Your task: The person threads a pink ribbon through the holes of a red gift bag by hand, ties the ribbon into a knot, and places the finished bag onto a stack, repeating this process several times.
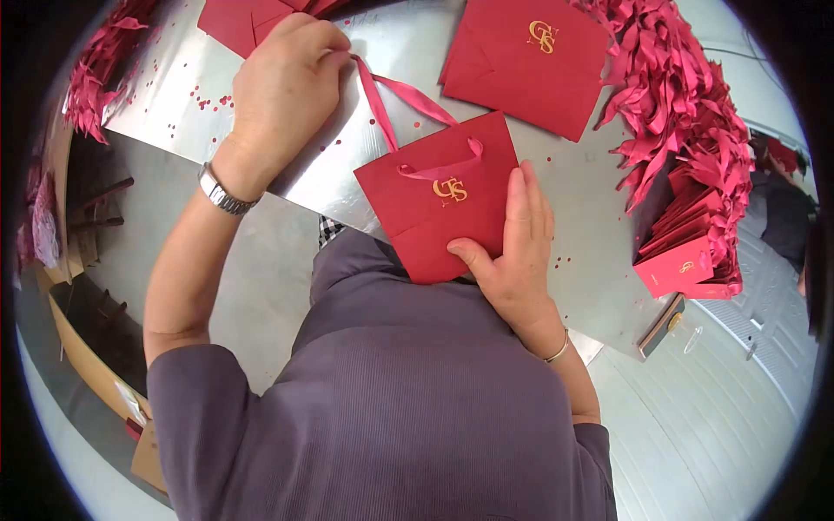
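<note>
My right hand [514,253] lies flat and open on the bag [434,204], palm down. The fingers stretch along the bag's right edge and the thumb presses its lower part, near the corner closest to my body. A bangle [561,350] sits on that wrist. The bag is red with a gold monogram and lies face up on the near edge of the table [573,174], directly under this hand, with its bottom corner overhanging the edge towards my shirt.

A ribbon [395,95] runs from the bag's top edge, just beyond my right fingertips. One part lies as a short loop across the bag's mouth, and the other rises away to the left into my left hand [285,87]. That hand is closed, thumb and fingertips pinching the ribbon's end and holding it taut above the table. A watch [222,193] is on that wrist.

Small red dots [208,102] lie scattered on the metal beside and below my left hand. Beyond my right hand, past the held bag, a second bag [526,56] lies flat with the same monogram. To the right of that hand stands a stack [686,260] of folded bags, well apart from it, with a heap of loose ribbons [678,95] piled over and behind it. More red bags [239,22] lie just beyond my left hand, partly hidden by it.
</note>
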`<state>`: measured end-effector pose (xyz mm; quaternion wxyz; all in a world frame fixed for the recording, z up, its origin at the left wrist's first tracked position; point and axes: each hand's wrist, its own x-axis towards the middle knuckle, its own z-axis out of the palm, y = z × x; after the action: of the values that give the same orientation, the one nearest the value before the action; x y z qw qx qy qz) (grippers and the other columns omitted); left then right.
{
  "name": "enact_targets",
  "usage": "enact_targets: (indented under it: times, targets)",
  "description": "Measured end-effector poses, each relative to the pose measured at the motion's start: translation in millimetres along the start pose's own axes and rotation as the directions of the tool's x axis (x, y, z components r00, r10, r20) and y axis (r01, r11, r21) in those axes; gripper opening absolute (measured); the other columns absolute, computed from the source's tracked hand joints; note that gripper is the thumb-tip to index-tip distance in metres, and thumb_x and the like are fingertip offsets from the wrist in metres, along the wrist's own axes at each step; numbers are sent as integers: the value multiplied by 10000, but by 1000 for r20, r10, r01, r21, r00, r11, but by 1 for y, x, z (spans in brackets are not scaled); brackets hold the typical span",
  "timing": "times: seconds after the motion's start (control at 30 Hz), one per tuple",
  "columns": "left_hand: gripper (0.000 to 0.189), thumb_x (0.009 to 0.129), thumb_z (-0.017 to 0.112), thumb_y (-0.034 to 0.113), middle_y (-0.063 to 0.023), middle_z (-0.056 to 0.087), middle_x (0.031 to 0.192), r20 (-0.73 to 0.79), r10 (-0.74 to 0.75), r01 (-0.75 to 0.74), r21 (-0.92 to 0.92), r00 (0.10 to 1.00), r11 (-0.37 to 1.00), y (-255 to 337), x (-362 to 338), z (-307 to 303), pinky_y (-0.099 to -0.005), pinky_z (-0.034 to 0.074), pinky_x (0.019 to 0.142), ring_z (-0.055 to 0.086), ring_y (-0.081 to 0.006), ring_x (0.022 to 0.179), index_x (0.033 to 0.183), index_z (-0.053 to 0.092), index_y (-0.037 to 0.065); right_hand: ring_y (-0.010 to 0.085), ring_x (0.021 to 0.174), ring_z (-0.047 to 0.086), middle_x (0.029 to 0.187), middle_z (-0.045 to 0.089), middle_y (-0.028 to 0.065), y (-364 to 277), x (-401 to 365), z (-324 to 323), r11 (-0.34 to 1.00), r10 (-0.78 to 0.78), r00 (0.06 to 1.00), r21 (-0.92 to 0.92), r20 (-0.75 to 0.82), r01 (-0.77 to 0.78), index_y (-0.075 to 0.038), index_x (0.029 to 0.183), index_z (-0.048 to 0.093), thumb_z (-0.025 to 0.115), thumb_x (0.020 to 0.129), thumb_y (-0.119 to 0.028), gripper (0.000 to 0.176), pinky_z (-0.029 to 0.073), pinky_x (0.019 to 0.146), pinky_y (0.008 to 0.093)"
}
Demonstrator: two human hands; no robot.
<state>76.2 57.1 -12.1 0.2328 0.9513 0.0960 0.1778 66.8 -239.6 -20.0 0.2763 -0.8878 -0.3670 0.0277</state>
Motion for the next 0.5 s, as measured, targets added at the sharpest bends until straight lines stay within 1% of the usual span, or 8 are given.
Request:
enact_targets:
  times: [0.07, 0.1, 0.17, 0.2, 0.23, 0.33, 0.47, 0.5]
  targets:
    - [143, 858, 618, 52, -70, 654, 959, -181, -55, 51, -25, 982, 998, -10, 2, 7, -296, 491, 672, 631, -190, 777, 987, 680, 59, 379, 1293, 386, 1480, 316, 257, 1, 0, 2, 1000, 0, 1000, 14, -28, 0, 24, 1455, 296, 769, 751, -379, 939, 293, 1059, 453]
    - [143, 858, 618, 52, -70, 654, 959, -179, -49, 46, -23, 983, 999, -5, 2, 4, -296, 491, 672, 631, -190, 777, 987, 680, 59, 369, 1279, 397, 1473, 337, 243, 1, 0, 3, 1000, -3, 999, 24, -52, 4, 17, 1448, 322, 763, 753, -389, 917, 301, 1054, 448]
    - [257, 771, 626, 13, -95, 639, 926, -275, 37, -92, -191, 961, 977, 11, -1, -3, -381, 503, 728, 625, -297, 850, 995, 694, 118, 368, 1277, 401, 1470, 343, 243, 1, 0, 3, 1000, 4, 999, 28, -55, -3, 18, 1445, 326, 761, 752, -391, 915, 304, 1051, 448]
    - [343, 725, 633, -46, -83, 637, 919, -223, 271, -299, -106, 936, 948, 14, -7, -2, -375, 503, 717, 617, -276, 852, 1007, 699, 138, 367, 1274, 404, 1467, 349, 242, 1, 0, 3, 999, 12, 999, 31, -53, -10, 20, 1442, 331, 760, 750, -394, 913, 308, 1048, 447]
    - [332, 720, 636, -28, -69, 624, 900, -82, 306, -316, -175, 949, 933, 28, -11, 0, -374, 506, 699, 615, -261, 860, 999, 701, 140, 367, 1274, 404, 1467, 349, 242, 0, 0, 3, 999, 13, 998, 31, -54, -12, 20, 1442, 331, 760, 750, -394, 913, 308, 1048, 447]
    - [217, 796, 632, -8, -86, 598, 886, 139, 344, -331, -109, 929, 937, 28, -7, 12, -356, 506, 680, 610, -290, 801, 967, 691, 112, 364, 1264, 413, 1459, 360, 238, -1, 1, 0, 1000, 7, 999, 5, -39, -7, 22, 1425, 363, 760, 747, -392, 888, 321, 1039, 444]
    - [235, 751, 614, 11, -81, 594, 892, 145, 352, -334, -138, 925, 933, 19, -1, 21, -385, 506, 676, 598, -295, 826, 963, 662, 99, 359, 1253, 421, 1438, 391, 228, 0, 0, 1, 1000, 11, 999, 5, -46, -11, 23, 1396, 406, 766, 739, -387, 855, 334, 1029, 440]
    - [216, 755, 607, 9, -88, 592, 892, 94, 342, -338, -57, 935, 939, 14, 2, 22, -386, 506, 678, 597, -306, 832, 953, 650, 84, 358, 1251, 423, 1431, 402, 225, 0, 1, 2, 1000, 17, 998, 15, -53, -16, 23, 1389, 416, 769, 734, -385, 848, 337, 1027, 440]
